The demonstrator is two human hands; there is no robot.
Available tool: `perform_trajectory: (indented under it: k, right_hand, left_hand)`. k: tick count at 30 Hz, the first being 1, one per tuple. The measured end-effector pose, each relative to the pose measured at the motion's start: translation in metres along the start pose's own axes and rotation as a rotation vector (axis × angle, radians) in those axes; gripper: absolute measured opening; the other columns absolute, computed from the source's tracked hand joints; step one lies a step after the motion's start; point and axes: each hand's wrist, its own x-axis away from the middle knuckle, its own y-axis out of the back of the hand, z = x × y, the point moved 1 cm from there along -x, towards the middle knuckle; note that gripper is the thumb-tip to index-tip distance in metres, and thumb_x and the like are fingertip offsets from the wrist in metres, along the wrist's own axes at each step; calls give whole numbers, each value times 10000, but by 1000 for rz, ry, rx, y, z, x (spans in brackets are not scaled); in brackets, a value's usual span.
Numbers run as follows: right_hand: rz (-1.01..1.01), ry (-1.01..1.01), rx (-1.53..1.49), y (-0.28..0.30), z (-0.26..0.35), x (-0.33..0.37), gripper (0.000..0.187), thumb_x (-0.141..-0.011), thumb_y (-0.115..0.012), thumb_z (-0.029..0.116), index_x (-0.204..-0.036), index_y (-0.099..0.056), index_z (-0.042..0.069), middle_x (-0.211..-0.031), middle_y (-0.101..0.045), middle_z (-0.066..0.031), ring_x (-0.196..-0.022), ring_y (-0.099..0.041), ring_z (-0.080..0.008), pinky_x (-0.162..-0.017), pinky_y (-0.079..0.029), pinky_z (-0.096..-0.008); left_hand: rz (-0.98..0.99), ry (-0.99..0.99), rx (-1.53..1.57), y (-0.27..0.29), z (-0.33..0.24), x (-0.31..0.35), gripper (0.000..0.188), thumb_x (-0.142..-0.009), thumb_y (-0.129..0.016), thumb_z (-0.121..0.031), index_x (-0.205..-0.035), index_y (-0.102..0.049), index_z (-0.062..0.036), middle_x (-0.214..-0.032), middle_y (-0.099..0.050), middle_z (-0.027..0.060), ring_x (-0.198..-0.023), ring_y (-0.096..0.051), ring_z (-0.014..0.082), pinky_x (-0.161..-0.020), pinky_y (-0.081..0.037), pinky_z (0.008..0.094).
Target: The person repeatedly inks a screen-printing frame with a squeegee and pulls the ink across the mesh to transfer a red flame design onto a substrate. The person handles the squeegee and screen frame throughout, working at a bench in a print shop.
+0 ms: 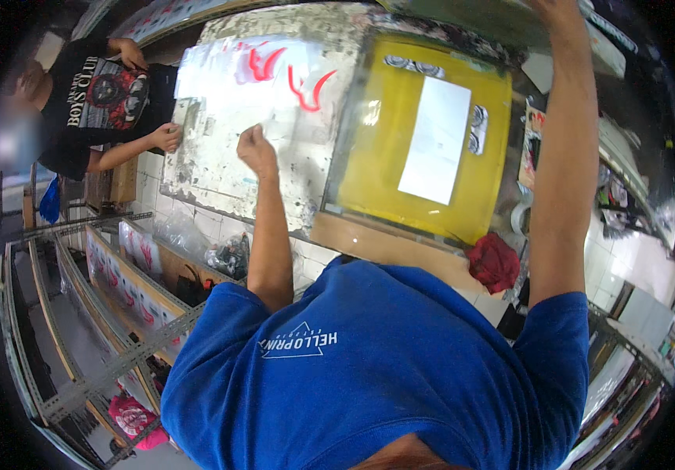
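Note:
My left hand (257, 153) is closed, fingers pinched together, over the near part of a worn white board (220, 168). What it may hold is too small or too clear to make out. Just beyond it lie pale, partly see-through sheets (216, 74) with red curved shapes (306, 90), slightly blurred. To the right is a framed yellow mesh screen (369, 172), bearing a white paper strip (435, 141) and black-and-white printed patches (477, 129). My right hand (553, 6) reaches to the top edge, cut off there, with its fingers hidden.
A co-worker in a black shirt (118, 94) stands at the board's left, one hand (167, 137) at its edge. A red cloth (494, 262) lies by the screen's near right corner. Metal racks with boards (79, 274) fill the lower left. A tape roll (520, 218) sits right.

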Motion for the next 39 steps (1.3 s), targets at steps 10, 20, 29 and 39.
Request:
perform_trajectory:
  k: [10,20,29,39]
  right_hand:
    - [-252,98,25,-9,4,13,330,-764,-738,251,-1034,-755,61,-1012,-724,-179,-957,-687,-333,-868,-537,-395]
    - [-35,25,49,-36,-108,-42,461,-901,-686,428,-1275,-683,159,-1212,-694,-136,-1125,-651,-252,-993,-452,-351]
    - [-171,68,45,-25,-48,-22,375,-841,-727,282,-1163,-715,90,-1132,-705,-175,-1035,-670,-306,-932,-496,-362]
    - [-135,52,21,-10,-21,-7,337,-823,-704,266,-1092,-741,65,-1091,-714,-193,-1015,-672,-349,-909,-521,-406]
  left_hand:
    - [-527,-273,-852,71,23,-62,339,-908,-675,-207,-1196,-661,-27,-1163,-660,125,-1075,-590,342,-920,-434,480]
    - [177,-447,-703,-107,-10,-3,271,-805,-760,-281,-1048,-763,-159,-1126,-675,32,-1149,-518,279,-943,-363,468]
    - [206,-290,-268,-105,-6,-13,76,-777,-771,-180,-798,-772,-107,-976,-717,73,-984,-596,279,-864,-444,425]
    - [739,-531,59,-92,-111,85,212,-794,-752,-217,-951,-757,-74,-1157,-679,99,-1121,-583,306,-954,-426,486]
